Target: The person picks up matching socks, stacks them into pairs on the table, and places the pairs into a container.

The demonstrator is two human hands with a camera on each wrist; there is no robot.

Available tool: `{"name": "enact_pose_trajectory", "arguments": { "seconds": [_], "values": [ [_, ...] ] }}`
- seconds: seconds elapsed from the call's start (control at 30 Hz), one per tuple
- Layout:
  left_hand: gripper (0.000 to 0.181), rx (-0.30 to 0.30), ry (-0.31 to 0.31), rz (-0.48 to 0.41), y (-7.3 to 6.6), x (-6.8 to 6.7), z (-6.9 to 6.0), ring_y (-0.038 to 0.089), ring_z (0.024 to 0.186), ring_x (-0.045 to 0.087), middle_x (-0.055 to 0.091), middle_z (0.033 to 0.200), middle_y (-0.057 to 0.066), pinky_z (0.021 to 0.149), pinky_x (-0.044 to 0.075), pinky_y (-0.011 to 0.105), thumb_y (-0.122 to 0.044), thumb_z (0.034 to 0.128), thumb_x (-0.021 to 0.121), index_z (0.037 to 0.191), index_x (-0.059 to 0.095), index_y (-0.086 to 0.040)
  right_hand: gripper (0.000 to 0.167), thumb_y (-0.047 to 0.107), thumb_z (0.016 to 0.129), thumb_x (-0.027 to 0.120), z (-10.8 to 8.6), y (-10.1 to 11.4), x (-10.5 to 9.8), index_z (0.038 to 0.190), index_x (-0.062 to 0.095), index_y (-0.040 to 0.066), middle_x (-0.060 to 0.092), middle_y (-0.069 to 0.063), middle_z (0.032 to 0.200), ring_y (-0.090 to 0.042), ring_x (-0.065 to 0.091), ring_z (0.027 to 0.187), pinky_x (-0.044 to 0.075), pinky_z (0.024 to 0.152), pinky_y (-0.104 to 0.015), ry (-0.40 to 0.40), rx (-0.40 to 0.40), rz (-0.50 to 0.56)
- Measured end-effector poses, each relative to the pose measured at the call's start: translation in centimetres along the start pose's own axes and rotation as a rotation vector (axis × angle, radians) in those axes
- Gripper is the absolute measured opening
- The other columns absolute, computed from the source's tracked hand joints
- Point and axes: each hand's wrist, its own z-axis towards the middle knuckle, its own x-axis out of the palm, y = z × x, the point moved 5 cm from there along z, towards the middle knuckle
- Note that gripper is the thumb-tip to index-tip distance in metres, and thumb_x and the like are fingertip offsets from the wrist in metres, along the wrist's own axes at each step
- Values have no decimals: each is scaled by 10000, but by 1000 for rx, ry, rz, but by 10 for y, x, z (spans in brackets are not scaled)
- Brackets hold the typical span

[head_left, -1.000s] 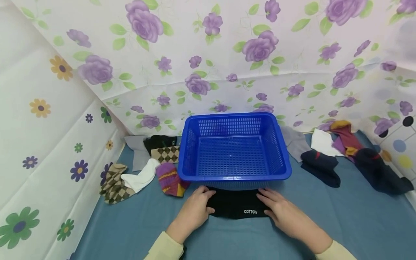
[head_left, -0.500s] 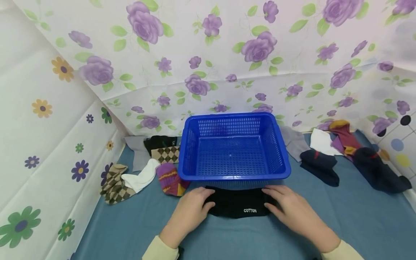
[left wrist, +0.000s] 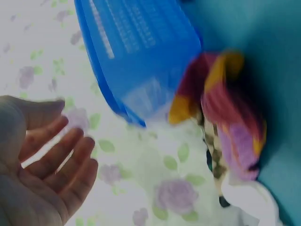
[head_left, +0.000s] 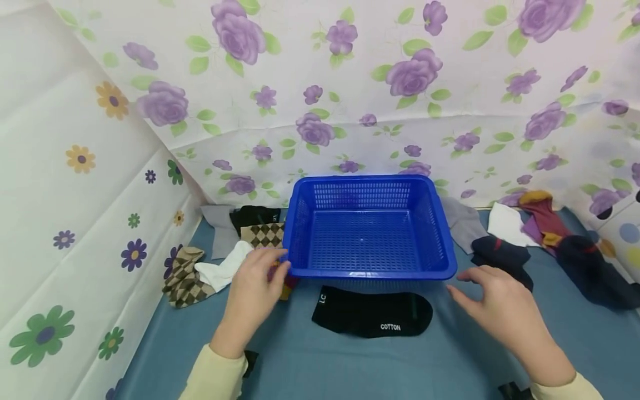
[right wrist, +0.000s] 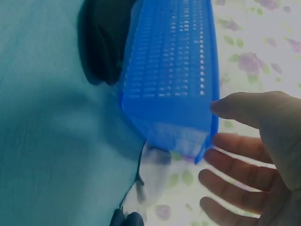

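Observation:
A black sock (head_left: 372, 312) marked COTTON lies flat on the blue cloth in front of the blue plastic basket (head_left: 370, 274). My left hand (head_left: 253, 289) hovers by the basket's left front corner, over the purple and yellow sock (left wrist: 230, 108), which it partly hides in the head view. In the left wrist view its fingers are loosely bent and hold nothing. My right hand (head_left: 505, 305) is off the basket's right front corner with thumb and fingers spread. The right wrist view shows that palm (right wrist: 282, 155) bare, the fingertips near the basket rim.
Left of the basket lie a checkered sock (head_left: 187, 280), a white sock (head_left: 225, 269), a grey sock (head_left: 220, 225) and a black sock (head_left: 255, 216). On the right are navy socks (head_left: 592, 272), a white sock (head_left: 507, 225) and a maroon one (head_left: 547, 216). Flowered sheets (head_left: 320, 83) hang behind.
Both hands have left the ends of the black sock and moved outward and up, one to each side of the basket. The sock stays flat in place. The head view has shifted slightly.

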Motion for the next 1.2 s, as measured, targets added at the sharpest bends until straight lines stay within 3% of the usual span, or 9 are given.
{"name": "enact_pose_trajectory", "arguments": {
  "seconds": [0.17, 0.33, 0.5, 0.67, 0.77, 0.9, 1.03, 1.2],
  "values": [
    [194, -103, -96, 21, 29, -3, 23, 259, 1011, 588, 636, 1109, 100, 836, 500, 446, -153, 903, 609, 1078, 657, -84, 401, 439, 688, 798, 3, -16, 4, 907, 699, 119, 679, -71, 832, -195, 572, 704, 521, 628, -448, 107, 125, 2],
    [259, -148, -80, 46, 55, 10, 42, 322, 1076, 551, 599, 1173, 155, 898, 457, 486, -147, 909, 592, 1146, 617, -44, 487, 494, 691, 778, 2, -28, 14, 956, 692, 96, 681, -112, 886, -228, 589, 752, 512, 669, -486, 209, 212, 6],
    [392, -191, 22, 41, 78, 27, 65, 377, 1167, 484, 535, 1263, 195, 955, 410, 518, -208, 913, 590, 1256, 534, -26, 463, 464, 693, 785, 2, -35, 18, 950, 693, 90, 678, -122, 895, -253, 587, 779, 503, 670, -499, 210, 215, -1],
    [544, -311, 156, 29, 101, 41, 90, 408, 1272, 380, 423, 1380, 209, 1013, 362, 544, -292, 907, 601, 1372, 428, -68, 464, 457, 702, 778, 5, -38, 22, 964, 693, 83, 672, -145, 934, -298, 587, 841, 492, 679, -519, 232, 225, -9],
    [604, -343, 233, 79, 112, 52, 104, 429, 1309, 326, 358, 1435, 223, 1029, 325, 581, -338, 891, 618, 1398, 396, -95, 439, 429, 703, 784, 7, -38, 23, 954, 695, 81, 668, -148, 938, -303, 581, 855, 491, 684, -518, 226, 224, -16],
    [654, -328, 317, 190, 123, 70, 122, 460, 1295, 325, 347, 1434, 248, 993, 335, 619, -413, 867, 633, 1398, 397, -113, 422, 410, 707, 785, 9, -39, 25, 950, 697, 76, 667, -149, 936, -301, 578, 852, 490, 681, -514, 218, 223, -24],
    [697, -339, 401, 239, 137, 85, 130, 486, 1271, 332, 332, 1426, 276, 941, 355, 649, -468, 855, 626, 1410, 384, -124, 431, 412, 709, 785, 8, -39, 28, 957, 698, 70, 671, -147, 940, -304, 584, 857, 493, 686, -520, 231, 233, -25],
    [705, -400, 517, 192, 157, 96, 126, 512, 1275, 314, 277, 1438, 321, 951, 348, 652, -389, 874, 629, 1440, 326, -97, 428, 427, 718, 777, 9, -33, 35, 963, 703, 84, 680, -119, 940, -284, 600, 862, 503, 708, -515, 243, 216, -12]
  ]
}}
